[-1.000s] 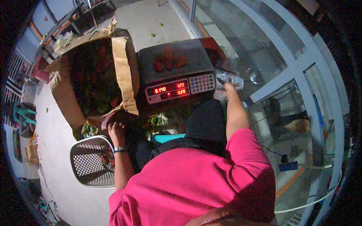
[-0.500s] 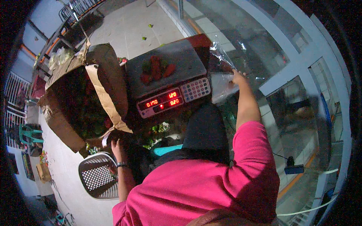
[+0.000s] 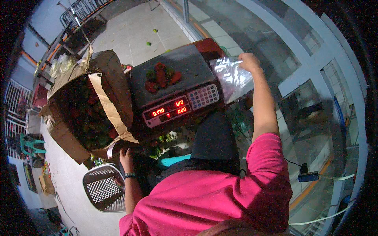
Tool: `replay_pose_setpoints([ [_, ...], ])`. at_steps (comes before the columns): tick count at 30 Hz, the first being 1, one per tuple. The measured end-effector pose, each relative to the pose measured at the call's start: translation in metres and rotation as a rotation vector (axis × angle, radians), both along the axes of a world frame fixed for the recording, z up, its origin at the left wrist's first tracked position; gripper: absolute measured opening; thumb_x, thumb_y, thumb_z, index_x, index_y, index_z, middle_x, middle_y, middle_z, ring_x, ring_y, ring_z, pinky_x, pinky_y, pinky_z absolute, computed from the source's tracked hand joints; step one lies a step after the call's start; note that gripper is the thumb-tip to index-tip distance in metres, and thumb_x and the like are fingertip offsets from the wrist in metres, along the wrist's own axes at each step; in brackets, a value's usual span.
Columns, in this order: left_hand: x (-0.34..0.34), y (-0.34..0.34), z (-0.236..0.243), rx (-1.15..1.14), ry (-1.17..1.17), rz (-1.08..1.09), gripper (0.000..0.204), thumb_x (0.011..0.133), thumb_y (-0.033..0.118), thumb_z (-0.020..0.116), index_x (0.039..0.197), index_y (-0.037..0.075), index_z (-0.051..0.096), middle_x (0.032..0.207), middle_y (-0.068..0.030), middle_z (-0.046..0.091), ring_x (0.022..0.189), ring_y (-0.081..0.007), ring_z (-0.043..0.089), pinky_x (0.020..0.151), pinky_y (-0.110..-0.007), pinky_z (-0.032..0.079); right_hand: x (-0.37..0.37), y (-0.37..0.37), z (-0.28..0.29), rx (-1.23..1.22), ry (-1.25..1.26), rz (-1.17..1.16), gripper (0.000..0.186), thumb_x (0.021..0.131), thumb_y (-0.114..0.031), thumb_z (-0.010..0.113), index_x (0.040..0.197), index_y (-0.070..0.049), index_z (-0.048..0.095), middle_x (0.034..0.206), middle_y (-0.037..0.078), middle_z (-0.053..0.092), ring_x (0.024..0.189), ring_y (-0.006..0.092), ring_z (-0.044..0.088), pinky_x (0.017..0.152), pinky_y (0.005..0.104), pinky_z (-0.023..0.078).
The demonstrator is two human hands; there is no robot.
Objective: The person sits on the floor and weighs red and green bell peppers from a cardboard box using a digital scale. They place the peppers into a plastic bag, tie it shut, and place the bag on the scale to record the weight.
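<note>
My right hand [image 3: 249, 63] pinches the upper right edge of a clear plastic bag [image 3: 232, 77], holding it beside the right end of a digital scale. The scale's grey plate [image 3: 185, 65] bears a small heap of red and green produce [image 3: 161, 77], whose exact kind I cannot make out. Red figures glow on the scale's display [image 3: 167, 111], left of its keypad [image 3: 203, 96]. Near the lower corner of a large cardboard box [image 3: 63, 129], my left hand [image 3: 126, 160] has its fingers stretched out and seems to hold nothing. Dark red and green produce fills the box.
A light plastic basket [image 3: 104, 188] with a lattice wall stands on the floor left of my left forearm. Past it are a green stool [image 3: 32, 144] and a brown paper bag [image 3: 47, 185]. Glass panels in a pale frame [image 3: 303, 74] run along the right.
My right hand has moved up a little, and the plastic bag now hangs flatter and more spread against the scale's right end. My left hand stays by the box.
</note>
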State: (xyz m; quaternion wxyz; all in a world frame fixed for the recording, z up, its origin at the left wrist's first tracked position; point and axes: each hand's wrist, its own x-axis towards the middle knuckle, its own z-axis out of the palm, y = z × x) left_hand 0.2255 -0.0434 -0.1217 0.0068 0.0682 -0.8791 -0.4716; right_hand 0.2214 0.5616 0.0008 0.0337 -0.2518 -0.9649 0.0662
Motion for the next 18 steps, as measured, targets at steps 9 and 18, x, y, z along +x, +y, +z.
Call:
replay_pose_setpoints([
  [9,-0.001,-0.008,-0.011,0.043,0.006,-0.037,0.027,0.078,0.011,0.052,0.097,-0.008,0.050,0.095,-0.0145,0.057,0.083,-0.0223,0.052,0.076,-0.030,0.040,-0.003,-0.013,0.044,0.065,0.522,-0.220,0.020,0.069,-0.016,0.058,0.088,-0.012,0.055,0.086,0.015,0.059,0.082,0.0335,0.055,0.067,0.0430,0.043],
  [18,-0.009,-0.016,-0.031,-0.177,0.010,0.061,0.030,0.078,0.012,0.052,0.099,-0.008,0.050,0.100,-0.0160,0.055,0.086,-0.0244,0.053,0.078,-0.031,0.040,-0.034,-0.049,-0.116,-0.227,0.044,-0.217,0.020,0.076,-0.013,0.047,0.093,-0.006,0.055,0.091,0.014,0.054,0.090,0.0324,0.051,0.070,0.0414,0.045],
])
